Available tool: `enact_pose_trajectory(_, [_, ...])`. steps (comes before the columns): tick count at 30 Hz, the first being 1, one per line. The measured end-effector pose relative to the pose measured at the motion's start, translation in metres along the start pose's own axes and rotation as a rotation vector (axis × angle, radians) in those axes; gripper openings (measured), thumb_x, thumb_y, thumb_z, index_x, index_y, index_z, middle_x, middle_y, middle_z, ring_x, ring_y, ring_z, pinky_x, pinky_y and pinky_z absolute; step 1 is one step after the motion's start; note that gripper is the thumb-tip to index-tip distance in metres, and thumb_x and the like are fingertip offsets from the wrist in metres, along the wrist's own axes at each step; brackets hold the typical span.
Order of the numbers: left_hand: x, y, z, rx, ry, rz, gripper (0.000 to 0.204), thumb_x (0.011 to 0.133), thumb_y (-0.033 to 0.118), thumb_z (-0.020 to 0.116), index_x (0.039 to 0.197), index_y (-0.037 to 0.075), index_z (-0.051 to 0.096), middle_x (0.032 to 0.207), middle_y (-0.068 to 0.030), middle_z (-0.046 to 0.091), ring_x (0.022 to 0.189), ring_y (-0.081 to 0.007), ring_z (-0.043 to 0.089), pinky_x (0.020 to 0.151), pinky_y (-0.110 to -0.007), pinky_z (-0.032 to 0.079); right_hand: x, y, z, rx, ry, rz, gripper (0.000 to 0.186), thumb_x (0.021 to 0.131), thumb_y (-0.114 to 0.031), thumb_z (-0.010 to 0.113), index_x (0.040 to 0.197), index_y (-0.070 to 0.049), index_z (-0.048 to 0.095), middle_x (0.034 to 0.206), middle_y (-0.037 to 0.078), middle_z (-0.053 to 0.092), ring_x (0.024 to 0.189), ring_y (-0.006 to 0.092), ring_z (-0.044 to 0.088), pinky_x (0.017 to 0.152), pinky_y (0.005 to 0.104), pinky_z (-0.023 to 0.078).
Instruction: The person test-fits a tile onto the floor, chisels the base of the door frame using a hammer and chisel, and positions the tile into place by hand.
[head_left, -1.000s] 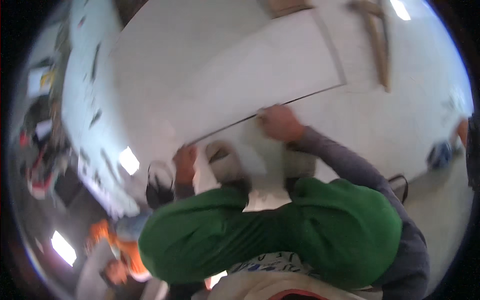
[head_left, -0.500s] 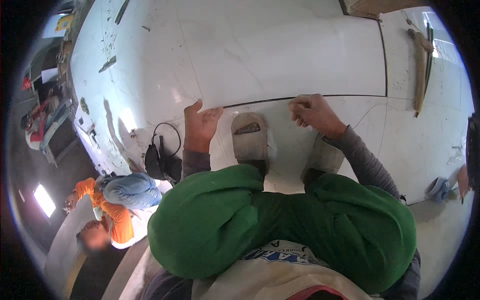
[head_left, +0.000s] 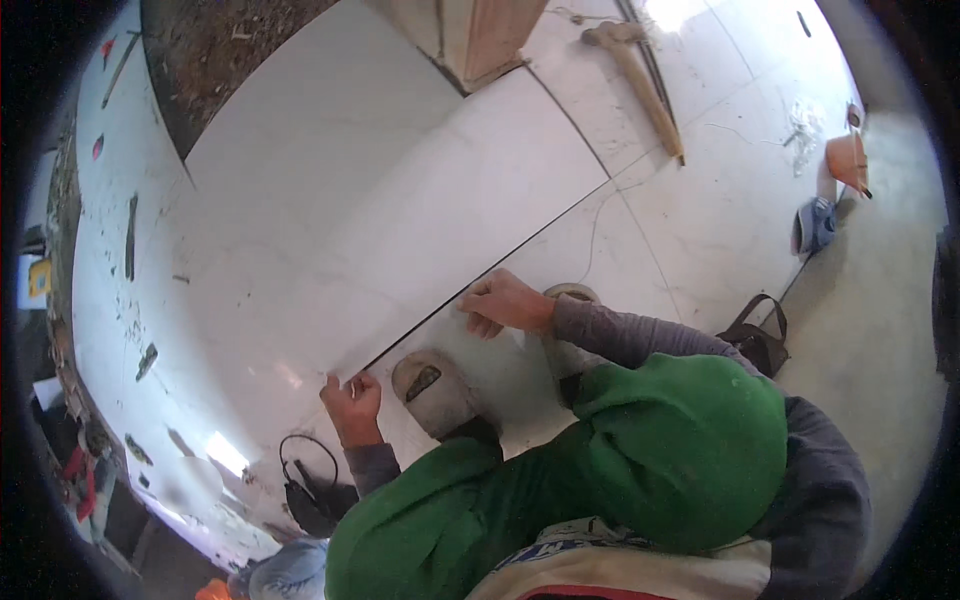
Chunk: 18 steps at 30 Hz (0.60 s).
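Observation:
A large white floor tile (head_left: 330,220) lies in front of me, with a dark narrow gap (head_left: 485,275) along its near edge. My left hand (head_left: 353,408) hovers at the left end of that gap, its fingers curled in. Farther right along the edge is my right hand (head_left: 508,303), closed, with the thumb against the bent fingers. Whatever either hand may hold is too small or hidden to make out. Behind my hands are my feet in worn grey slippers (head_left: 425,375). A thin pale string (head_left: 597,225) runs loosely across the tiles beyond my right foot.
A wooden-handled hammer (head_left: 645,90) lies far right beside a dark strip, near a brown box-like block (head_left: 480,40). Black bags lie at left (head_left: 315,495) and right (head_left: 762,340). A blue shoe-like item (head_left: 816,226) is farther right. Another person's jeans (head_left: 290,572) show lower left.
My view has turned to the right, so the hammer and block sit nearer the middle. My left hand's fingers, stretched out before, are now curled. My right hand stays closed.

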<state>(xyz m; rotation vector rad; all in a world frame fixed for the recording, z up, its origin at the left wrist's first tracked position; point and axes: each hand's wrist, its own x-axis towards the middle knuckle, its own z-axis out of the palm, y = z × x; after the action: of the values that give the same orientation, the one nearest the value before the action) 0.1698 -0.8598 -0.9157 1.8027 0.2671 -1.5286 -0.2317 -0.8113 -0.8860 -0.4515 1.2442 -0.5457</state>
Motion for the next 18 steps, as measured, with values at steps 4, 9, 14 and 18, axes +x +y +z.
enact_pose_trajectory(4, [0.0, -0.01, 0.003, 0.27, -0.082, 0.183, 0.037, 0.102, 0.035, 0.065, 0.119, 0.005, 0.05, 0.099, -0.005, 0.058, 0.082, -0.0181, 0.055, 0.067, -0.032, 0.047, -0.012, 0.004, -0.017, 0.261, 0.084, 0.054, 0.043, 0.102, -0.036, 0.069, 0.11, 0.006, 0.073, 0.091, 0.017, 0.077, 0.077, 0.0248, 0.076, 0.07, 0.0368, 0.065])
enact_pose_trajectory(9, [-0.045, 0.0, 0.043, -0.095, 0.001, 0.074, 0.031, 0.104, 0.036, 0.063, 0.116, 0.009, 0.055, 0.098, -0.0044, 0.063, 0.081, -0.017, 0.057, 0.064, -0.029, 0.046, -0.028, 0.005, -0.055, 0.65, 0.256, -0.131, 0.051, 0.102, -0.039, 0.069, 0.122, 0.008, 0.066, 0.099, 0.02, 0.077, 0.084, 0.0265, 0.077, 0.079, 0.0384, 0.065])
enact_pose_trajectory(14, [-0.052, -0.001, 0.051, -0.08, 0.159, 0.107, 0.027, 0.104, 0.034, 0.061, 0.115, 0.01, 0.057, 0.098, -0.0027, 0.064, 0.08, -0.0166, 0.058, 0.064, -0.03, 0.046, -0.024, -0.003, -0.075, 0.82, 0.427, -0.11, 0.051, 0.106, -0.042, 0.065, 0.119, 0.008, 0.063, 0.112, 0.023, 0.074, 0.09, 0.027, 0.076, 0.085, 0.0377, 0.065])
enact_pose_trajectory(18, [-0.045, 0.003, 0.034, -0.004, 0.009, 0.156, 0.03, 0.104, 0.038, 0.063, 0.113, 0.009, 0.058, 0.098, -0.0017, 0.064, 0.081, -0.0155, 0.058, 0.066, -0.03, 0.047, -0.027, 0.014, -0.08, 0.784, 0.387, -0.187, 0.052, 0.108, -0.043, 0.063, 0.117, 0.008, 0.063, 0.112, 0.021, 0.073, 0.091, 0.0276, 0.076, 0.087, 0.0363, 0.065])
